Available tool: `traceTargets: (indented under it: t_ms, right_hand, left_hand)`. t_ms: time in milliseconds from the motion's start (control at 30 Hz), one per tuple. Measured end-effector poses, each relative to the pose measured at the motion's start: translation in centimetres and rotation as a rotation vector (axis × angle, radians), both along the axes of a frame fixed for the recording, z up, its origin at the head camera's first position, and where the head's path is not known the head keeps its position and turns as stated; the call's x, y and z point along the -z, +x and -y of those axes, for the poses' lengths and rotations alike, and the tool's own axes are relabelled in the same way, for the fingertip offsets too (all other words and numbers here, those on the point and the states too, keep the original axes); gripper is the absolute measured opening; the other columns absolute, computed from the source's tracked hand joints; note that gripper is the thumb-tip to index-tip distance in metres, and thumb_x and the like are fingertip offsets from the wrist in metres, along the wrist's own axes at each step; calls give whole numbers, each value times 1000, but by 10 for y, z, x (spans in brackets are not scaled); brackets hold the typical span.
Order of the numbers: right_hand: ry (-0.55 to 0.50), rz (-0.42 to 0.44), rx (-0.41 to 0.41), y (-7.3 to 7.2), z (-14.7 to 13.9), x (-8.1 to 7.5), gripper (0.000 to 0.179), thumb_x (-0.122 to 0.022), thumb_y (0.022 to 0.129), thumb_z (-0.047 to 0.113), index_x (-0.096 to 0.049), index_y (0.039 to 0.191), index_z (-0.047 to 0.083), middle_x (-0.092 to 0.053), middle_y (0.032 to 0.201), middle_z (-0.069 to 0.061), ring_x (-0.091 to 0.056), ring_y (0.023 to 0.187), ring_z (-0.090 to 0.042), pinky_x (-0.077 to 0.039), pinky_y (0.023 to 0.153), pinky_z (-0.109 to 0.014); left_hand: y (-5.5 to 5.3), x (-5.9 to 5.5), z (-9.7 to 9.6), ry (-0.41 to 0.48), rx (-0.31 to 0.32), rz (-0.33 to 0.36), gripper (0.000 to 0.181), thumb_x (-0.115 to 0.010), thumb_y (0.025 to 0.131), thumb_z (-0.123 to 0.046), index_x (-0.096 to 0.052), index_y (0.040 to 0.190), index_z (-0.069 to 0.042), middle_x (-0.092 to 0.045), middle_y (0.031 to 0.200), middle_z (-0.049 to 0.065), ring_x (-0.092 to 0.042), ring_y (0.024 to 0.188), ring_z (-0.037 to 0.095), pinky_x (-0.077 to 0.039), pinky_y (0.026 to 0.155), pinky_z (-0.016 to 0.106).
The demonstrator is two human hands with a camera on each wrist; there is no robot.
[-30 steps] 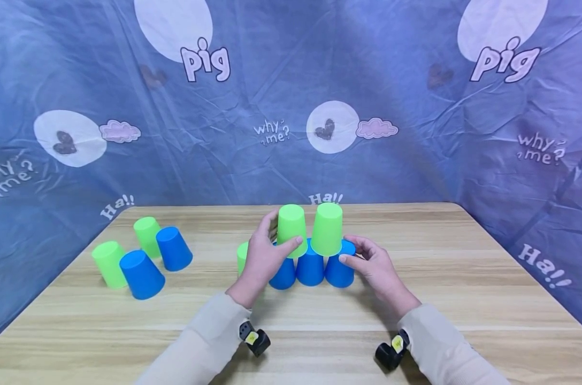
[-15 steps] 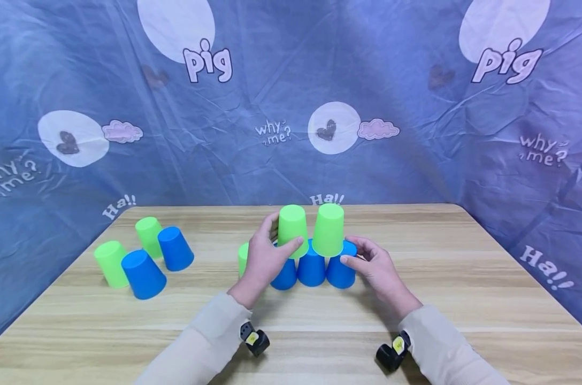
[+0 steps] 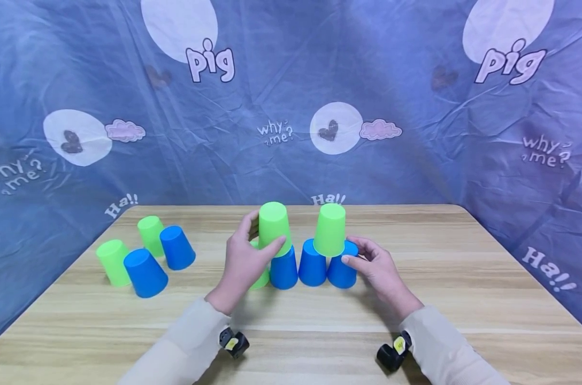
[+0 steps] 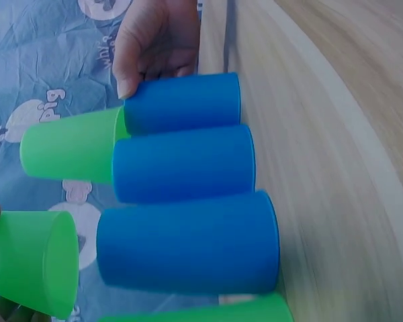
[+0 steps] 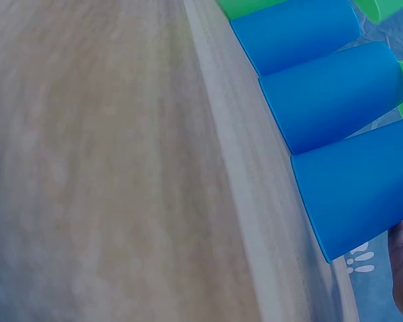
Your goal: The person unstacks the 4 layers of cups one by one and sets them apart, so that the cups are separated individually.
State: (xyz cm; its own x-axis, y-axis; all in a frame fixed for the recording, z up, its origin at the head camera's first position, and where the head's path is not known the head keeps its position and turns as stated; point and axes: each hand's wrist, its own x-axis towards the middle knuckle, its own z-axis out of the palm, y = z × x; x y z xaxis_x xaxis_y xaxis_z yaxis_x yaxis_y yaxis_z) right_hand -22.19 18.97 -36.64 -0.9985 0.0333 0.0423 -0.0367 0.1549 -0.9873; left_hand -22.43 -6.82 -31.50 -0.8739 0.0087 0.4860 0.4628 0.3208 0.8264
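Observation:
In the head view my left hand (image 3: 245,256) grips an upside-down green cup (image 3: 274,227), thumb in front and fingers behind. The left wrist view shows a gap between this green cup (image 4: 27,258) and the left blue cup (image 4: 188,241). Below stands a row: a green cup (image 3: 259,279) partly hidden by my hand, then the left blue cup (image 3: 283,271), a middle blue cup (image 3: 312,264) and a right blue cup (image 3: 342,272). Another green cup (image 3: 330,230) rests across the middle and right blue cups. My right hand (image 3: 380,264) holds the right blue cup between thumb and fingers.
On the table's left stand two green cups (image 3: 114,263) (image 3: 151,235) and two blue cups (image 3: 145,274) (image 3: 177,248), all upside down. A printed blue cloth (image 3: 281,171) hangs behind the wooden table (image 3: 310,342).
My left hand has carried its green cup leftward, from beside the other upper green cup to over the left end of the row. The right hand has stayed at the right blue cup.

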Motion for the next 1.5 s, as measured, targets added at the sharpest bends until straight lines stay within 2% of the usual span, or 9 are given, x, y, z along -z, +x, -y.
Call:
traceTargets:
  t_ms: [133, 267, 533, 700, 800, 933, 1167, 1267, 1500]
  right_hand:
    - [7, 2, 5, 0, -1, 0, 53, -67, 85, 17, -46, 131, 2, -50, 127, -15, -49, 113, -20, -39, 101, -32]
    - [15, 1, -3, -2, -1, -1, 54, -67, 85, 19, -46, 131, 2, -51, 127, -15, -49, 112, -19, -41, 96, -26]
    - [8, -10, -8, -4, 0, -1, 53, -67, 85, 17, -46, 131, 2, -51, 126, -15, -50, 112, -19, -40, 100, -30]
    - [15, -15, -7, -5, 1, -1, 52, -68, 85, 17, -47, 130, 2, -52, 125, -14, -52, 108, -14, -43, 93, -22]
    - [7, -11, -11, -5, 1, -1, 53, -68, 85, 17, -47, 130, 2, -52, 126, -14, -51, 109, -16, -42, 94, -23]
    - [-1, -6, -17, -5, 1, 0, 53, -68, 85, 17, -46, 131, 2, -51, 128, -15, -49, 114, -21, -40, 100, -30]
    - [-19, 7, -14, -2, 0, 1, 53, -66, 86, 16, -44, 132, 2, -48, 131, -16, -45, 120, -26, -34, 107, -42]
    - [-26, 8, -12, -1, 0, 0, 54, -66, 86, 16, -44, 132, 2, -48, 131, -17, -45, 120, -27, -33, 107, -43]
    - [-17, 3, -11, 0, -1, 1, 53, -67, 85, 17, -45, 132, 2, -49, 130, -16, -46, 118, -25, -35, 105, -41]
  left_hand:
    - [1, -1, 15, -8, -29, -21, 57, -76, 76, -16, -50, 127, -8, -61, 115, 12, -58, 106, 26, -48, 91, 44]
    - [3, -4, 34, -39, -81, -8, 57, -76, 77, -17, -49, 127, -9, -61, 114, 11, -58, 104, 24, -48, 91, 43]
    - [7, -4, 70, -51, -172, -1, 58, -75, 78, -19, -48, 128, -9, -61, 114, 10, -57, 104, 22, -46, 92, 38]
    - [13, -2, 88, -38, -231, 78, 59, -73, 80, -20, -45, 131, -10, -58, 116, 7, -55, 105, 17, -45, 89, 25]
    - [16, 0, 98, -47, -277, 132, 59, -72, 81, -23, -43, 132, -11, -57, 116, 5, -53, 105, 14, -46, 89, 23]
    - [17, 5, 108, -54, -320, 183, 61, -72, 81, -24, -41, 132, -11, -57, 118, 7, -52, 108, 15, -46, 93, 30]
    - [16, 12, 120, 6, -291, 269, 66, -71, 82, -22, -35, 135, -4, -48, 130, 15, -47, 121, 26, -42, 100, 39]
    - [15, 16, 124, 9, -307, 292, 67, -71, 81, -19, -34, 134, -1, -46, 132, 19, -45, 123, 29, -40, 102, 42]
    - [13, 25, 136, -57, -330, 368, 72, -72, 81, -20, -31, 135, 4, -43, 133, 26, -44, 122, 37, -39, 101, 46]
